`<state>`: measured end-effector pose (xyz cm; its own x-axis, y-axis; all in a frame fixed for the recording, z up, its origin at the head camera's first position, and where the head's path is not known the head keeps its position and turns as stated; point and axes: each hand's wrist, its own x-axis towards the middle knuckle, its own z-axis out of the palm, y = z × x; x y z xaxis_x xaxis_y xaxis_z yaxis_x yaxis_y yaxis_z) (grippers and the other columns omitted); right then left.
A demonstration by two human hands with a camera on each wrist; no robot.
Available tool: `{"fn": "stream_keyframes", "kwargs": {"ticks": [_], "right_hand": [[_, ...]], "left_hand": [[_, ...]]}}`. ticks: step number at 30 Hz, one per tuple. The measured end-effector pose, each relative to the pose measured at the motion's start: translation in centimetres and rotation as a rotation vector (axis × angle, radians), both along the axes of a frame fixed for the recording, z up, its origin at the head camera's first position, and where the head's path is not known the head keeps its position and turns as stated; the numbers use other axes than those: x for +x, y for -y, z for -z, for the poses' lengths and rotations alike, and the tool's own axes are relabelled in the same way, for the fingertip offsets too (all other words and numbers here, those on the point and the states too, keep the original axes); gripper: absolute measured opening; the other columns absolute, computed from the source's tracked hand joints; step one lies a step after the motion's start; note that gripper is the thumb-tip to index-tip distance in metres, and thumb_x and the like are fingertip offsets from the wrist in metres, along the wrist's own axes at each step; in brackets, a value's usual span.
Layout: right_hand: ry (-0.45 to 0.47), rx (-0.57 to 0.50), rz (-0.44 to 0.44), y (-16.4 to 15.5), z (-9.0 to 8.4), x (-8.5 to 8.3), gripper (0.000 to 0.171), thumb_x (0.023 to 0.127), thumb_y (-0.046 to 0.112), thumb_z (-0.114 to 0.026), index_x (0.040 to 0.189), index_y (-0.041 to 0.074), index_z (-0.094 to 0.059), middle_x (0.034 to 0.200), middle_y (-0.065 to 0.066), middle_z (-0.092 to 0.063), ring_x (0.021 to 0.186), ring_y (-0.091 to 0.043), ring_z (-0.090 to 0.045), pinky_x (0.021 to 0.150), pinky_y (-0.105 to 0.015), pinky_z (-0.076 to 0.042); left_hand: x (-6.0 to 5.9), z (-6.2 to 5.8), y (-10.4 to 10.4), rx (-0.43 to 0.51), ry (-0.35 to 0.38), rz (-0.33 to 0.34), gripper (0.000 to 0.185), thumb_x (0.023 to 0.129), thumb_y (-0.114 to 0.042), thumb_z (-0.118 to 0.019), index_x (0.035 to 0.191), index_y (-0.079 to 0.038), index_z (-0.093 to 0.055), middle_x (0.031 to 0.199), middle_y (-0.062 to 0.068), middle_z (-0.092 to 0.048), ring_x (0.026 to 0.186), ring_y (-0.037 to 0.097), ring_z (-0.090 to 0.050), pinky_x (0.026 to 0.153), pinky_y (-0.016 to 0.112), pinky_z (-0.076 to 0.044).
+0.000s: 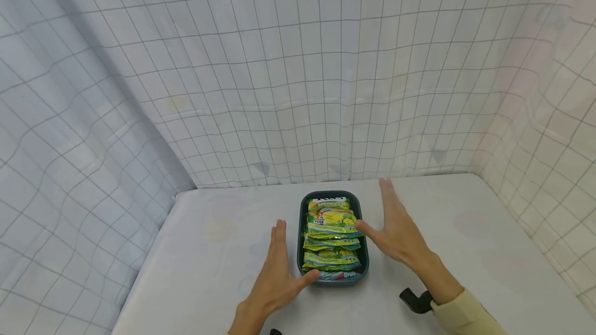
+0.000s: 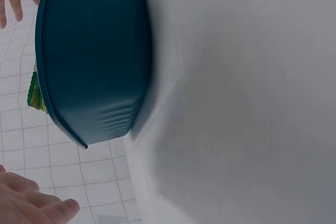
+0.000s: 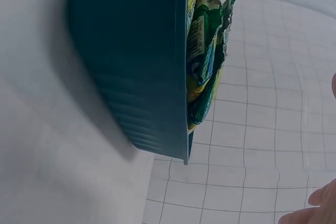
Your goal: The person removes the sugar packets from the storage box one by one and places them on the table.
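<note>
Teal plastic tray (image 1: 303, 206) of glossy green packets (image 1: 332, 221) between flat hands.

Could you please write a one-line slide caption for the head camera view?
Two open hands, left hand and right hand, flank a dark teal tray of green snack packets on a white table.

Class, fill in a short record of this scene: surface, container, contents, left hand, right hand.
Surface: white table
Container: dark teal tray, centre of table
Contents: green and yellow packets, overlapping in a row
Left hand: left hand open, fingers straight, thumb at tray's near left corner
Right hand: right hand open, thumb touching a packet at tray's right edge
</note>
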<state>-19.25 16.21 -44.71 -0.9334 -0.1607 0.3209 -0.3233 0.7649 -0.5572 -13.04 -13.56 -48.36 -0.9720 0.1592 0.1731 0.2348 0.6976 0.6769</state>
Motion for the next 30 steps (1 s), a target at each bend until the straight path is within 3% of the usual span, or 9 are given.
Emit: {"fn": "stream_keyframes", "kwargs": {"ticks": [9,18,22,26,30], "right_hand": [[0.016,-0.072,-0.038,0.8,-0.3,-0.6,0.115,0.089,0.056,-0.073,0.164,0.009,0.0,0.17,-0.012,-0.005,0.154,-0.033,-0.012,0.118,-0.058,-0.022],[0.042,-0.124,-0.044,1.7,-0.3,-1.2,0.114,0.089,0.058,-0.072,0.165,0.015,0.001,0.169,-0.011,-0.007,0.153,-0.036,-0.016,0.116,-0.062,-0.025],[0.041,-0.179,-0.058,2.3,-0.2,-1.6,0.113,0.088,0.059,-0.072,0.165,0.014,-0.002,0.169,-0.012,-0.011,0.148,-0.04,-0.029,0.109,-0.061,-0.037],[0.042,-0.249,-0.085,2.9,0.0,-1.9,0.113,0.088,0.057,-0.074,0.165,0.012,-0.005,0.168,-0.014,-0.015,0.143,-0.041,-0.039,0.103,-0.058,-0.045],[0.048,-0.3,-0.117,3.5,0.2,-2.1,0.112,0.088,0.055,-0.075,0.165,0.011,-0.005,0.168,-0.015,-0.016,0.145,-0.04,-0.036,0.107,-0.056,-0.042]], "left_hand": [[-0.2,0.4,-0.8,0.208,0.068,0.021,0.128,0.08,-0.048,-0.085,0.164,-0.023,0.008,0.17,0.01,-0.002,0.153,0.034,-0.014,0.116,0.061,-0.025],[-0.3,1.2,-1.2,0.256,0.071,0.011,0.134,0.074,-0.054,-0.089,0.165,-0.027,0.005,0.169,0.008,-0.005,0.152,0.035,-0.016,0.115,0.062,-0.026],[-0.4,1.4,-1.3,0.255,0.078,0.008,0.138,0.069,-0.067,-0.085,0.165,-0.026,0.005,0.169,0.009,-0.006,0.152,0.035,-0.016,0.115,0.061,-0.027],[-0.4,1.6,-1.7,0.26,0.104,0.003,0.14,0.067,-0.062,-0.089,0.165,-0.026,0.005,0.17,0.008,-0.005,0.153,0.034,-0.016,0.115,0.06,-0.028],[-0.4,1.7,-2.0,0.282,0.107,-0.001,0.141,0.067,-0.052,-0.094,0.164,-0.029,0.005,0.17,0.007,-0.006,0.152,0.034,-0.017,0.115,0.06,-0.028]]}}
